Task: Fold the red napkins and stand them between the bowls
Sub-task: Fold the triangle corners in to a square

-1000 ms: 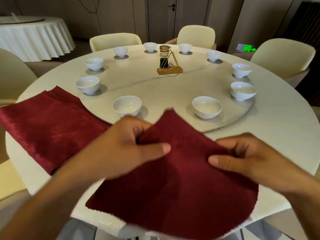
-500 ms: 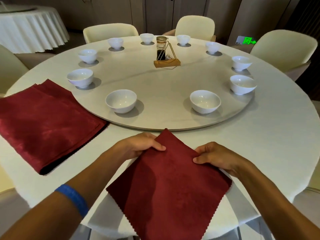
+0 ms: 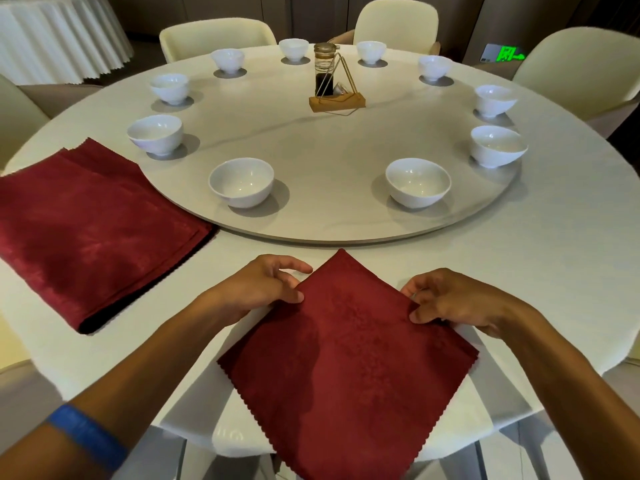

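Observation:
A single red napkin (image 3: 346,348) lies flat as a diamond on the white table's near edge, its lower corner hanging over the edge. My left hand (image 3: 259,289) pinches its upper-left edge, thumb on top. My right hand (image 3: 450,303) pinches its upper-right edge the same way. A stack of red napkins (image 3: 93,230) lies to the left. Several white bowls ring the turntable (image 3: 346,235); the nearest are the left bowl (image 3: 241,181) and the right bowl (image 3: 418,181), with a bare gap between them.
A wooden stand with a dark-liquid jar (image 3: 330,81) sits near the turntable's far side. Cream chairs (image 3: 214,34) surround the table, one tucked under the near edge (image 3: 239,441). Another clothed table (image 3: 59,32) stands far left.
The napkin was held up and has come down flat on the table near me. Both hands lowered with it and now sit at its upper edges.

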`<state>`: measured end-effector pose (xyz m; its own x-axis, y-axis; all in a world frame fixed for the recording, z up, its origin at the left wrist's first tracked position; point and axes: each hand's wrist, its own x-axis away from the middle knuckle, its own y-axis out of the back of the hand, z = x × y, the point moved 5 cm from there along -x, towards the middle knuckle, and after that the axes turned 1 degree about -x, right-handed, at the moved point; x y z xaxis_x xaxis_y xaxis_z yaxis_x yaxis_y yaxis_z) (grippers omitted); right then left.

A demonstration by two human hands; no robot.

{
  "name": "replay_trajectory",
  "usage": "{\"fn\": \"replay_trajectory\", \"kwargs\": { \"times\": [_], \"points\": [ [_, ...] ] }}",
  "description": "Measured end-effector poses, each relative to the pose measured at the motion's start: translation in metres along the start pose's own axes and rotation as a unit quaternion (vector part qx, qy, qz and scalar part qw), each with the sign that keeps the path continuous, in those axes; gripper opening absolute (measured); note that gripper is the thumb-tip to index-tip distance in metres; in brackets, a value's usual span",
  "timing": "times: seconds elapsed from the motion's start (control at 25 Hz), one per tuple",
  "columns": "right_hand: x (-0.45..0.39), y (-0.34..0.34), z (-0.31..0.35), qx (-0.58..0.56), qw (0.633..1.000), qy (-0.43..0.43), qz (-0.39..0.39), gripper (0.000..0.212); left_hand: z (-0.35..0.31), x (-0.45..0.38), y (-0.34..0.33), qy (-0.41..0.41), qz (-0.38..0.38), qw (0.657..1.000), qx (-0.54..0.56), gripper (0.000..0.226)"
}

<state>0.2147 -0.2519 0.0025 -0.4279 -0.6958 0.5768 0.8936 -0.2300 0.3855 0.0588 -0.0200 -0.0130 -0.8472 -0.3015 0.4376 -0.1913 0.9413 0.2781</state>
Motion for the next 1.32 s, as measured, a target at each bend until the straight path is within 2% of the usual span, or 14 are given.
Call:
{"fn": "replay_trajectory", "kwargs": {
  "times": [0.16, 0.28, 0.4, 0.48, 0.56, 0.64, 0.76, 0.88, 1.0, 1.04, 1.12, 1.2, 1.28, 1.32],
  "points": [
    [0.001, 0.000, -0.004, 0.010, 0.999, -0.001, -0.032, 0.013, 0.001, 0.004, 0.001, -0.001, 0.004, 0.998, -0.066, 0.036],
    [-0.005, 0.009, 0.002, 0.014, 0.995, 0.014, -0.097, 0.013, -0.006, -0.002, 0.004, -0.022, -0.021, 0.999, -0.017, 0.042],
    [-0.007, 0.012, 0.006, 0.043, 0.995, -0.009, -0.086, 0.013, -0.008, -0.007, 0.008, -0.012, -0.021, 1.000, -0.017, 0.040],
    [-0.005, 0.011, 0.004, 0.061, 0.996, -0.019, -0.069, 0.015, -0.009, -0.003, 0.007, -0.030, -0.025, 0.991, -0.125, 0.042],
    [-0.006, 0.008, 0.005, 0.084, 0.993, -0.013, -0.079, 0.014, -0.009, 0.004, 0.001, -0.059, -0.058, 0.959, -0.273, 0.049],
    [-0.011, 0.005, 0.009, 0.115, 0.988, -0.002, -0.107, 0.012, -0.009, 0.006, -0.003, -0.063, -0.100, 0.938, -0.325, 0.047],
    [-0.014, -0.001, 0.009, 0.101, 0.992, -0.005, -0.078, 0.018, -0.002, 0.003, 0.001, -0.049, -0.094, 0.960, -0.259, 0.038],
    [-0.011, -0.005, 0.004, 0.080, 0.996, -0.014, -0.033, 0.029, 0.003, 0.008, 0.007, -0.051, -0.059, 0.982, -0.172, 0.042],
    [-0.008, -0.008, 0.006, 0.120, 0.992, -0.020, -0.037, 0.034, 0.006, 0.010, 0.006, -0.066, -0.049, 0.982, -0.169, 0.046],
    [-0.007, -0.009, 0.009, 0.146, 0.987, -0.017, -0.062, 0.033, 0.006, 0.010, 0.004, -0.084, -0.062, 0.972, -0.209, 0.046],
    [-0.007, -0.012, 0.023, 0.215, 0.958, 0.021, -0.187, 0.029, -0.001, 0.010, -0.009, -0.161, -0.099, 0.932, -0.309, 0.046],
    [-0.011, -0.028, 0.043, 0.275, 0.906, 0.128, -0.295, 0.029, -0.011, 0.004, -0.028, -0.241, -0.122, 0.891, -0.364, 0.049],
    [-0.028, -0.058, 0.049, 0.319, 0.893, 0.192, -0.255, 0.044, -0.012, -0.011, -0.048, -0.270, -0.112, 0.864, -0.410, 0.056],
    [-0.039, -0.073, 0.045, 0.346, 0.893, 0.184, -0.220, 0.051, -0.008, -0.019, -0.055, -0.253, -0.100, 0.853, -0.446, 0.059]
  ]
}}
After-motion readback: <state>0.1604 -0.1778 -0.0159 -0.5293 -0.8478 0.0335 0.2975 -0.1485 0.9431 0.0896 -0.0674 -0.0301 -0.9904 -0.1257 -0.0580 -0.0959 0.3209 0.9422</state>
